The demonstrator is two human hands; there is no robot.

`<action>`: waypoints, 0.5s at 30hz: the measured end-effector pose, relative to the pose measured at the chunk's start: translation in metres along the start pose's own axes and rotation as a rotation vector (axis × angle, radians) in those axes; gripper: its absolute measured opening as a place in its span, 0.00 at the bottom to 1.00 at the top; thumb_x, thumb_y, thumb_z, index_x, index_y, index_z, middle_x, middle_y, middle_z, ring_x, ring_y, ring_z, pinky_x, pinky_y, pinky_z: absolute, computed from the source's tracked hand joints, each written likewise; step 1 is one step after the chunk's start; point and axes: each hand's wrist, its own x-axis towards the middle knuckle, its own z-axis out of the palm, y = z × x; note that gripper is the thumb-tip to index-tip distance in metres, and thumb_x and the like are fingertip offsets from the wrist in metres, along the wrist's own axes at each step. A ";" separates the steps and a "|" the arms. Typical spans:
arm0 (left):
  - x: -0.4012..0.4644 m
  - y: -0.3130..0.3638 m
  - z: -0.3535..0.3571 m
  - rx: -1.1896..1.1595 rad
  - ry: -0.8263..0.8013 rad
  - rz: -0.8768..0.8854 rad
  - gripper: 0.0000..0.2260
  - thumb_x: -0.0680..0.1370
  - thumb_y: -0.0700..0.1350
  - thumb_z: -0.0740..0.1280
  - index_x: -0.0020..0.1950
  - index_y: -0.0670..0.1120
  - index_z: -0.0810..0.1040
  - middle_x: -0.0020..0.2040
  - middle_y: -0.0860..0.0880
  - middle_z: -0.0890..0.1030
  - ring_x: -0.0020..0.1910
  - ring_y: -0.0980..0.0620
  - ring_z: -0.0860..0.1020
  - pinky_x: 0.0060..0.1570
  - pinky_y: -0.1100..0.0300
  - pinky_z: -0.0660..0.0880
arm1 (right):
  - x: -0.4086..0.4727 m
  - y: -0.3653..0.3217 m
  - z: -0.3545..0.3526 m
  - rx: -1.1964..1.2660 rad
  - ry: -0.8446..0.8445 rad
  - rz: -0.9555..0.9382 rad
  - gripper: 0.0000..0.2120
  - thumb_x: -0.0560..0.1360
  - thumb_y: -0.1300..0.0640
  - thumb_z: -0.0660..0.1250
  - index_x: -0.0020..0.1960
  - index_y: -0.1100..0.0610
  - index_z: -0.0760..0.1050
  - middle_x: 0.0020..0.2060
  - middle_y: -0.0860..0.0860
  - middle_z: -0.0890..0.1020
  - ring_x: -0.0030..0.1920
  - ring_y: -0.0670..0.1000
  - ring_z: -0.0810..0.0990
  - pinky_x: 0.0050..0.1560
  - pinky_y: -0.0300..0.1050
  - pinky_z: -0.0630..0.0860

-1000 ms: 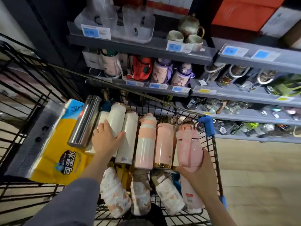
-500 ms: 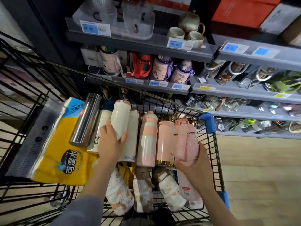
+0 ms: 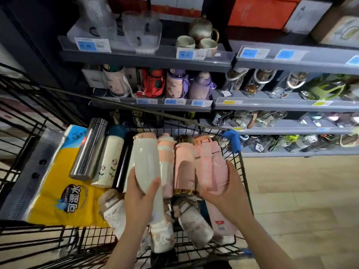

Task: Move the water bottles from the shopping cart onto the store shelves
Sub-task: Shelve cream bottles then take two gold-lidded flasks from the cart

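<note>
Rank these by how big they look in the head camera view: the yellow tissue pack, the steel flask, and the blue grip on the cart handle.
1. Yellow tissue pack, by far the largest.
2. Steel flask.
3. Blue grip, the smallest.

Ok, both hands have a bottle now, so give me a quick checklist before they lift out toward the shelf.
1. Left hand grips the white bottle around its lower end: ok.
2. Right hand holds the pink bottle at its base: ok.
3. White bottle is raised above its neighbours in the cart: ok.
4. Pink bottle is free of the pink bottles beside it: cannot tell, they overlap in this view.
5. Open space on the shelf with the purple bottles: cannot tell, that row looks crowded.
6. Caps closed on both held bottles: cannot tell.
</note>
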 end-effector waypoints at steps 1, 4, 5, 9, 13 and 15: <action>-0.005 0.005 0.006 -0.026 0.005 -0.016 0.32 0.71 0.60 0.70 0.71 0.55 0.63 0.61 0.51 0.76 0.57 0.49 0.77 0.51 0.48 0.79 | -0.001 0.001 -0.010 0.040 0.002 -0.012 0.53 0.58 0.40 0.77 0.76 0.46 0.54 0.68 0.45 0.69 0.63 0.48 0.72 0.61 0.52 0.73; -0.018 0.023 0.034 -0.077 0.020 -0.019 0.32 0.72 0.50 0.73 0.72 0.53 0.62 0.63 0.48 0.75 0.58 0.46 0.76 0.53 0.44 0.78 | 0.001 0.014 -0.045 0.137 0.029 -0.050 0.53 0.55 0.38 0.76 0.75 0.42 0.55 0.67 0.42 0.71 0.63 0.47 0.73 0.60 0.54 0.75; -0.022 0.030 0.046 -0.074 0.023 -0.009 0.32 0.71 0.48 0.74 0.72 0.53 0.63 0.62 0.49 0.75 0.57 0.47 0.76 0.52 0.45 0.78 | 0.004 0.020 -0.059 0.159 0.038 -0.060 0.53 0.55 0.38 0.76 0.75 0.41 0.55 0.66 0.42 0.72 0.63 0.47 0.74 0.59 0.55 0.76; -0.042 0.061 0.112 0.009 0.046 0.066 0.37 0.67 0.48 0.78 0.71 0.54 0.64 0.59 0.51 0.75 0.55 0.47 0.76 0.49 0.48 0.78 | 0.022 0.057 -0.123 0.309 0.072 -0.134 0.46 0.55 0.42 0.78 0.68 0.35 0.60 0.61 0.37 0.74 0.58 0.42 0.76 0.50 0.45 0.77; -0.078 0.087 0.208 0.077 0.081 0.106 0.32 0.66 0.46 0.79 0.65 0.54 0.69 0.54 0.51 0.77 0.51 0.48 0.76 0.47 0.55 0.72 | 0.043 0.106 -0.210 0.428 0.067 -0.173 0.38 0.56 0.46 0.77 0.58 0.29 0.61 0.54 0.31 0.74 0.51 0.31 0.75 0.43 0.33 0.72; -0.094 0.102 0.263 0.055 0.077 0.123 0.32 0.64 0.48 0.80 0.64 0.53 0.70 0.54 0.50 0.78 0.51 0.47 0.77 0.45 0.55 0.72 | 0.054 0.133 -0.260 0.473 0.068 -0.166 0.36 0.56 0.49 0.76 0.57 0.30 0.63 0.51 0.32 0.77 0.49 0.31 0.76 0.41 0.34 0.74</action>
